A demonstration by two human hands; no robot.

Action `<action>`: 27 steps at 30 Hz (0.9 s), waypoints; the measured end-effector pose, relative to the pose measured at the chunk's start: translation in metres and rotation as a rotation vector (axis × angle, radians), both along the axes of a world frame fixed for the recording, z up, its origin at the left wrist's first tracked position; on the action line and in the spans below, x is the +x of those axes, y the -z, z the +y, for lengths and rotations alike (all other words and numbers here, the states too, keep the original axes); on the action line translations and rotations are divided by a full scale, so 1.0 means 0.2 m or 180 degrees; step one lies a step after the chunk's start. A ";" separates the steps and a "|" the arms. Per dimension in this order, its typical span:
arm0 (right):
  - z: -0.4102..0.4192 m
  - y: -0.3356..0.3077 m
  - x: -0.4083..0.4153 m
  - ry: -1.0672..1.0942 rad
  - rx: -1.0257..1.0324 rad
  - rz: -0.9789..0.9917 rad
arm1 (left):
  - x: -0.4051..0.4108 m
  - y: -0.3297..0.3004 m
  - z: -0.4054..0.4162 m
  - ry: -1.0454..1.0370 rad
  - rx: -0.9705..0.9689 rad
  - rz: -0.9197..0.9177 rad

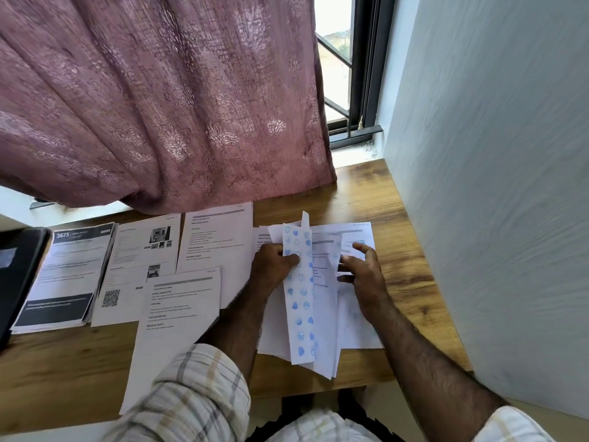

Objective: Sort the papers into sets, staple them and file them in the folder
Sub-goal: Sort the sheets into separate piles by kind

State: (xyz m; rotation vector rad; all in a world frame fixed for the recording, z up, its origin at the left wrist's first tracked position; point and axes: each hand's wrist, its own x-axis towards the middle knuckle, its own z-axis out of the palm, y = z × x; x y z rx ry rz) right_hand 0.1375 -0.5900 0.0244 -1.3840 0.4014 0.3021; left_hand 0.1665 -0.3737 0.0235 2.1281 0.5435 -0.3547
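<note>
Sorting underway, nowhere near done. Your left hand [273, 261] pinches the blue-dotted sheet [299, 301], thumb on its face, fingers curled behind, lifting it on edge out of the unsorted stack [353, 317] near the desk's right edge. Your right hand [363, 272] hovers over that stack, fingers spread and slightly bent, tips touching or just above the top page; can't tell which, motion blur there.

Done so far, judging by layout: four piles laid out left of the stack on the desk [392, 218]. Dark-cover booklet [68, 279] toward the left edge, photo/QR sheet [140, 266] beside it, text sheet [216, 240] by the back edge, another text sheet [178, 323] at the front edge, overhanging it.

Left: rest of stack still to split, incl. dotted sheet, which prob. needs its own pile. No stapler visible, no staples discernible, so assume stapling not started. Dark object [19, 269] at the left edge may be the folder; unsure. Nothing filed.
</note>
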 end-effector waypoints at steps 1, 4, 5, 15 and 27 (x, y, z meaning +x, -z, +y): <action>0.00 0.00 0.00 -0.0301 -0.0198 -0.0084 | 0.00 0.00 -0.01 0.0003 -0.0049 -0.0036; 0.03 0.04 -0.02 -0.1238 -0.0619 -0.0245 | 0.00 -0.06 -0.05 -0.0130 -0.0308 -0.0070; 0.04 0.05 -0.03 -0.1468 -0.0746 -0.0303 | -0.01 -0.07 -0.07 -0.0135 -0.0367 -0.0046; -0.09 0.14 0.02 -0.1386 -0.3783 -0.0995 | -0.01 0.02 0.02 -0.0231 -0.0338 0.0105; 0.03 0.13 -0.03 -0.0199 -0.1641 -0.0021 | -0.02 0.02 0.03 -0.0423 -0.0492 0.0161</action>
